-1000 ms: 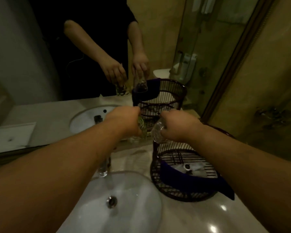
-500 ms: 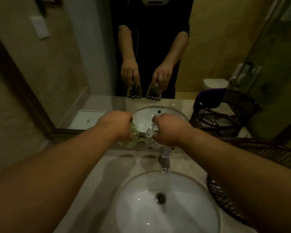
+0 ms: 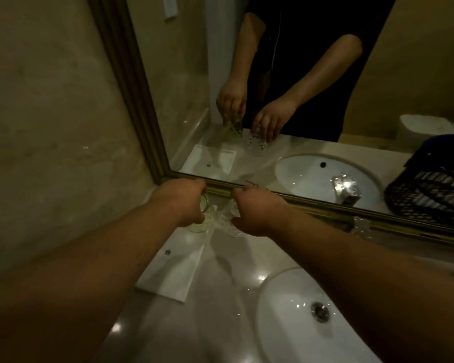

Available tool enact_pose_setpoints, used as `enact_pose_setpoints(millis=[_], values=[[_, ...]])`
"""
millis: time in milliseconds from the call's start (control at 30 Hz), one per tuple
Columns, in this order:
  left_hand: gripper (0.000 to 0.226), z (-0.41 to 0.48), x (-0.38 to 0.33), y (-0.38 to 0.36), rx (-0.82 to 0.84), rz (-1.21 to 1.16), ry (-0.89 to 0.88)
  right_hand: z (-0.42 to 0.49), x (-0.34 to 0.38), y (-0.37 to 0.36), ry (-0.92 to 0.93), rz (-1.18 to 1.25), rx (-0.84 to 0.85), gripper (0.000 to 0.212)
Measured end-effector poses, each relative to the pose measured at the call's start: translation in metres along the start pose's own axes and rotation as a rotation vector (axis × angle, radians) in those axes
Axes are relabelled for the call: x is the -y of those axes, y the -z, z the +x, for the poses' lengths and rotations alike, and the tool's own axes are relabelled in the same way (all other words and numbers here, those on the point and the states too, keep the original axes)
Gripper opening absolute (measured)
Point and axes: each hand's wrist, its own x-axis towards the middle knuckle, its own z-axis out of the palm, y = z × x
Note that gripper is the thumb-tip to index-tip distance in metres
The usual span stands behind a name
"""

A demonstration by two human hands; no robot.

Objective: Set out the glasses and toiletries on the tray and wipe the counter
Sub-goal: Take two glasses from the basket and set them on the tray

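Note:
A flat white tray (image 3: 173, 271) lies on the pale counter, left of the sink and against the mirror. My left hand (image 3: 182, 203) grips a green-tinted glass (image 3: 203, 217) over the tray's far end. My right hand (image 3: 254, 210) grips a clear patterned glass (image 3: 232, 226) just beside it, above the tray's far right corner. The two glasses are close together, low over the tray; whether they touch it is hidden by my hands. The mirror shows both hands and glasses again.
A white oval sink (image 3: 299, 318) lies at lower right, its tap seen in the mirror (image 3: 345, 187). A gold-framed mirror (image 3: 325, 208) runs along the back. A dark wire basket's reflection (image 3: 430, 195) shows at far right. A marble wall (image 3: 50, 127) closes the left side.
Both hands carried the glasses leftward, from beside the basket, past the tap, to the tray in the left corner, and lowered them. My view swung left with them.

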Motion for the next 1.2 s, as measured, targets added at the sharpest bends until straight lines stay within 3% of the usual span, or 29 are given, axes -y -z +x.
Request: enact_pose_setpoints(millis=[267, 600, 867, 1200], values=[[0.059, 0.049, 0.077, -0.063, 0.008, -0.008, 0.036, 0.074, 0.036, -0.072, -0.009, 0.086, 0.023, 0.055], [0.048, 0.123, 0.12, -0.123, 0.02, 0.036, 0.032, 0.147, 0.043, -0.146, -0.058, 0.137, 0.021, 0.064], [0.047, 0.147, 0.133, -0.14, 0.043, 0.082, 0.016, 0.172, 0.05, -0.169, -0.041, 0.118, 0.019, 0.073], [0.054, 0.152, 0.131, -0.154, 0.056, 0.086, -0.002, 0.17, 0.049, -0.18, -0.026, 0.164, -0.037, 0.068]])
